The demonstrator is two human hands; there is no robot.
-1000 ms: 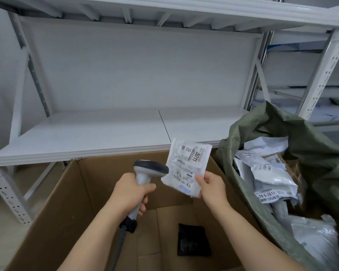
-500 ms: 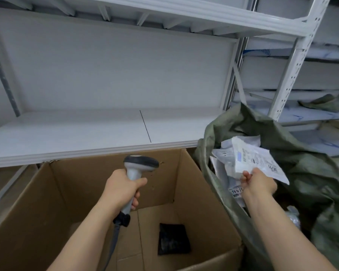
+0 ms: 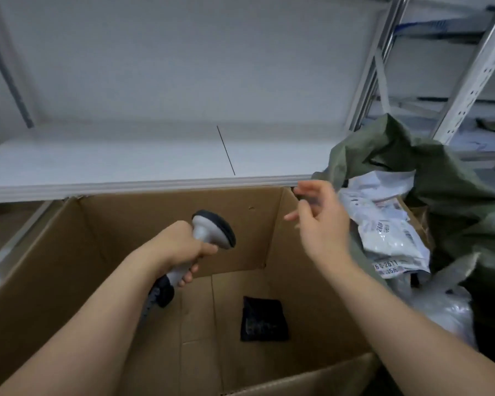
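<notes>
**Scanner gripped over the open box**

Our left hand point(image 3: 180, 247) is wrapped round the handle of the grey scanner point(image 3: 212, 230), fingers curled tight on it. The scanner's dark head is tipped up and to the right. Below that grip lies the brown, creased floor of a big cardboard box point(image 3: 69, 252). A black packet point(image 3: 263, 318) lies flat there, down and to the right of the scanner.

Our right hand point(image 3: 323, 224) hangs with fingers loose and spread, holding nothing, above the box's right wall; it is blurred. Just to the right of it a green sack point(image 3: 455, 195) gapes open. White parcels point(image 3: 389, 238) with printed labels are heaped inside, close to the hand; we cannot tell whether any touch it.

Beyond both hands a white shelf board point(image 3: 126, 158) runs across, its front edge just behind the box's far wall, split by a thin dark seam. A pale back panel rises above it. Right of the sack stand the perforated metal uprights point(image 3: 475, 70) of another rack.
</notes>
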